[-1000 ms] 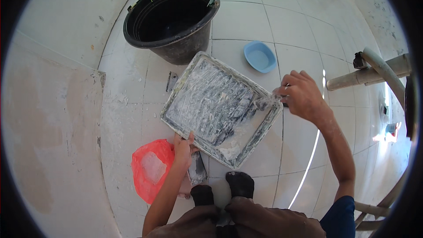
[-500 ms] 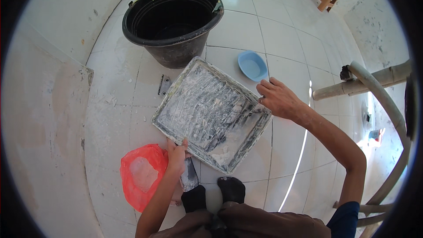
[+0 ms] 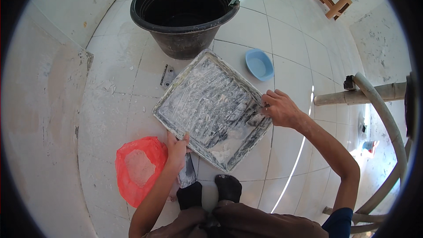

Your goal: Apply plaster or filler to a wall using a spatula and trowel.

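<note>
Left hand (image 3: pixel 177 150): fingers closed over the near-left rim of the tray (image 3: pixel 194 88), thumb on top of the edge. Right hand (image 3: pixel 280 109): closed on a small scraper (image 3: pixel 257 117), pressing it against the tray's right side, just inside the rim. The hands are well apart, one at each side of the tray.

The tray is rectangular, metal, smeared with white paste, and lies flat and diagonal on the tiled floor (image 3: pixel 286 35). A trowel blade (image 3: pixel 187 174) lies on the floor just below the left hand. A red bag (image 3: pixel 139 169) holding pale powder sits to the left of that forearm. Two dark-socked feet (image 3: pixel 209 191) stand at the tray's near corner.

A black bucket (image 3: pixel 185 13) stands beyond the tray's far corner. A blue bowl (image 3: pixel 259 65) rests near the tray's far-right edge. A small flat metal piece (image 3: pixel 167 76) lies beside the far-left edge.
</note>
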### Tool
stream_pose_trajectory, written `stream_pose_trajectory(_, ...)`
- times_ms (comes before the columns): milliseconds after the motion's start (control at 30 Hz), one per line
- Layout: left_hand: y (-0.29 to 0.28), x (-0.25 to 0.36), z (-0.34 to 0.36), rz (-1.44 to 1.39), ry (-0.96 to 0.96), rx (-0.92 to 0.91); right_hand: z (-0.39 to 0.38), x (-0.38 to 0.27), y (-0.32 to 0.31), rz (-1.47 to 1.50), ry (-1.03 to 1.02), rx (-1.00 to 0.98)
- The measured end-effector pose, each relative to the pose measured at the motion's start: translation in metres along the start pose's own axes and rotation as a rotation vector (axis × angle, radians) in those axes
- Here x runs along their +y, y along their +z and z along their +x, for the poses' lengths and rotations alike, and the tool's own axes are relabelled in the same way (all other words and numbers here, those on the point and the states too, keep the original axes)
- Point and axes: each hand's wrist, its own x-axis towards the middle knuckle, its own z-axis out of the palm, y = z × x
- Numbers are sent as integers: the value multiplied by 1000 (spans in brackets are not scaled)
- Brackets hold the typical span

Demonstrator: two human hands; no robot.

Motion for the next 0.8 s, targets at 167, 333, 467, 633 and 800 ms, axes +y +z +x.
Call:
stream_pose_trajectory(167,0,-3,1,-11,-11,-11,-1,-7,10,52,-11,25)
stream_pose_trajectory(333,0,-1,0,14,11,18,-3,-31,30,155,-40,88)
stream_pose_trajectory(467,4,1,0,-29,9,51,-5,-35,11,104,3,88)
stream_pose_trajectory(633,-1,-3,5,42,17,8,0,-36,12,21,51,148)
stream_pose_trajectory(800,2,-7,9,2,16,18,2,-69,33,149,-63,44)
